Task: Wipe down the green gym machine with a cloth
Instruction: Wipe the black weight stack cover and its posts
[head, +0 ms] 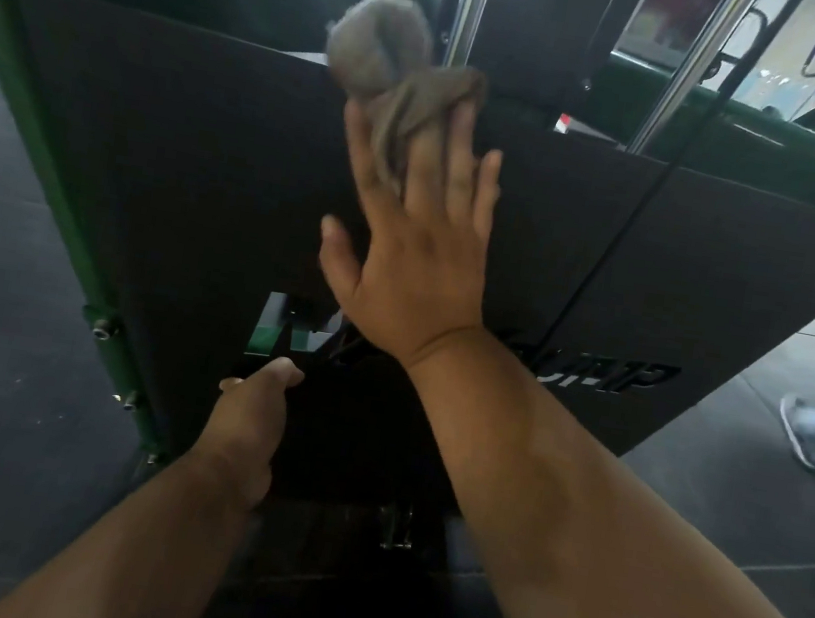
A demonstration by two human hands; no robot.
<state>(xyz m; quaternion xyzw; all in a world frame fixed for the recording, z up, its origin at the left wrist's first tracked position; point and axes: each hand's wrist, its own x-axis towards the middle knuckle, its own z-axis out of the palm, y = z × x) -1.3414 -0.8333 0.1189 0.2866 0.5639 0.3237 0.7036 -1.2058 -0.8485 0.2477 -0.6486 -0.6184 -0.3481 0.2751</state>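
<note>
The gym machine fills the view: a large black shroud panel (196,167) with lettering low down, framed by a green upright (33,140) on the left. My right hand (418,248) lies flat against the panel, fingers spread upward, pinching a grey-brown cloth (391,63) between the fingers. The cloth bunches up over the panel's top edge. My left hand (244,427) is lower down, curled around the panel's bottom edge near the lettering.
Two chrome guide rods (468,10) and a thin black cable (629,224) run down behind the panel. Dark rubber floor lies to the left, grey tiles to the right. Another person's light shoe (814,435) stands at the right edge.
</note>
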